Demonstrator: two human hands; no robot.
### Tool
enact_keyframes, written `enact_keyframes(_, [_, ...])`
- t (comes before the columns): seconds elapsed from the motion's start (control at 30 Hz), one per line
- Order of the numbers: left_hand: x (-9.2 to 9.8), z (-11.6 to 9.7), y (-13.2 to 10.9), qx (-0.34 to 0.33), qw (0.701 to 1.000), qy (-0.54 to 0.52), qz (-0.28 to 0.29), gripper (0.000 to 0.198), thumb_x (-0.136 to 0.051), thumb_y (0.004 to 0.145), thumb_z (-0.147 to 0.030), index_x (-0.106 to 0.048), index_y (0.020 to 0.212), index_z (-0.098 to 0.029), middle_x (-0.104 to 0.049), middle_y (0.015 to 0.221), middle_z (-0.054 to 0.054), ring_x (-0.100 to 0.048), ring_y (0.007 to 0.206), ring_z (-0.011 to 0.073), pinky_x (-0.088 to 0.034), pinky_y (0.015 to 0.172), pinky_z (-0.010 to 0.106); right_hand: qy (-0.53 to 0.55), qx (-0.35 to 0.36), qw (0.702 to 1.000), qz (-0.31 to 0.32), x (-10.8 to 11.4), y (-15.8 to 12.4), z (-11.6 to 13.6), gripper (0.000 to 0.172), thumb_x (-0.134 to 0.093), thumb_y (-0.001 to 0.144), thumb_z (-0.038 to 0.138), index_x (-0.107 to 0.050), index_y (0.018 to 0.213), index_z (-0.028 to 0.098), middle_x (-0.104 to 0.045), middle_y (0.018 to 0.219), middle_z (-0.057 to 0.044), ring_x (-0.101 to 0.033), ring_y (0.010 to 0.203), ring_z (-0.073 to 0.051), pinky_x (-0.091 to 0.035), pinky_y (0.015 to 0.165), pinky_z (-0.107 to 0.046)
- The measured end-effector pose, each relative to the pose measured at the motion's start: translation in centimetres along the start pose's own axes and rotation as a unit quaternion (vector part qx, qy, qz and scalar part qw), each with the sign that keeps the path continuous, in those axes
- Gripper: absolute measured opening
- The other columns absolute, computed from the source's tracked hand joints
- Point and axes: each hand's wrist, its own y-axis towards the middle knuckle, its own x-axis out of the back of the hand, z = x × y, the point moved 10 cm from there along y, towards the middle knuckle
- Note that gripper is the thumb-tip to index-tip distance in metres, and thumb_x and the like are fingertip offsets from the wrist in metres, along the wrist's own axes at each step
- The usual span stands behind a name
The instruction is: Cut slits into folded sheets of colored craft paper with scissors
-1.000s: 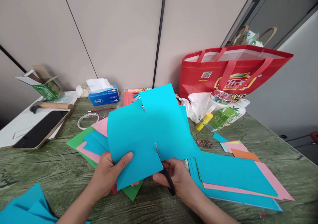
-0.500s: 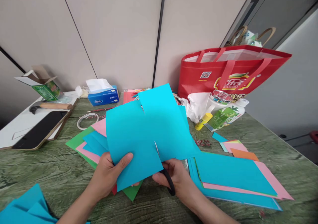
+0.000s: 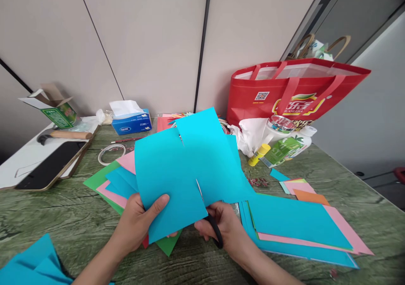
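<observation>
A large sheet of blue paper [image 3: 177, 171] is raised above the table, with one slit in its far edge and another running in from its near edge. My left hand [image 3: 139, 219] grips the sheet's left near part, thumb on top and fingers beneath. My right hand [image 3: 224, 224] is closed round the black handle of a pair of scissors [image 3: 215, 231]. A thin strip of blade shows in the near slit; the rest of the scissors lies hidden under the paper and my fingers. Green, pink and blue sheets [image 3: 122, 181] lie partly covered behind my left hand.
Stacked blue and pink paper [image 3: 300, 221] lies at right, folded blue paper [image 3: 34, 264] at the near left. Behind stand a red bag [image 3: 253, 99], a yellow glue stick [image 3: 259, 154] and a tissue box [image 3: 131, 122]. A tape roll [image 3: 100, 155], phone [image 3: 52, 167] and hammer [image 3: 69, 135] are left.
Almost nothing differs. The blue sheet's far corner has shifted very slightly to the left and down; both hands keep their hold and place.
</observation>
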Motion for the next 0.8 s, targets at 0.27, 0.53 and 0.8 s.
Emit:
enact_keyframes(0.27, [0.0, 0.2, 0.1, 0.004, 1.0, -0.014, -0.004, 0.032, -0.068, 0.059, -0.042, -0.061, 0.077, -0.017, -0.07, 0.054, 0.004, -0.063, 0.041, 0.0261, -0.053, 0.039, 0.039, 0.003, 0.002, 1.0, 0.0, -0.1, 0.0, -0.1, 0.046, -0.07, 0.049, 0.057, -0.05, 0.057, 0.016, -0.049, 0.047, 0.003, -0.039, 0.04, -0.008, -0.031, 0.04, -0.021])
enact_keyframes(0.53, [0.0, 0.8, 0.5, 0.008, 0.999, -0.012, 0.034, 0.031, -0.066, 0.064, -0.041, -0.061, 0.082, -0.016, -0.07, 0.056, 0.005, -0.063, 0.044, 0.0257, -0.053, 0.041, 0.039, -0.027, -0.002, 1.0, 0.01, -0.1, 0.1, -0.4, 0.044, -0.068, 0.052, 0.056, -0.048, 0.053, 0.017, -0.046, 0.044, 0.004, -0.038, 0.038, -0.007, -0.03, 0.039, -0.021])
enact_keyframes(0.8, [0.0, 1.2, 0.7, 0.0, 0.999, -0.02, 0.048, 0.028, -0.061, 0.071, -0.035, -0.06, 0.089, -0.014, -0.07, 0.057, 0.005, -0.064, 0.044, 0.025, -0.053, 0.041, 0.038, -0.017, -0.004, 1.0, 0.003, 0.1, 0.1, -0.5, 0.043, -0.068, 0.053, 0.054, -0.048, 0.054, 0.016, -0.048, 0.042, 0.003, -0.039, 0.036, -0.007, -0.028, 0.038, -0.021])
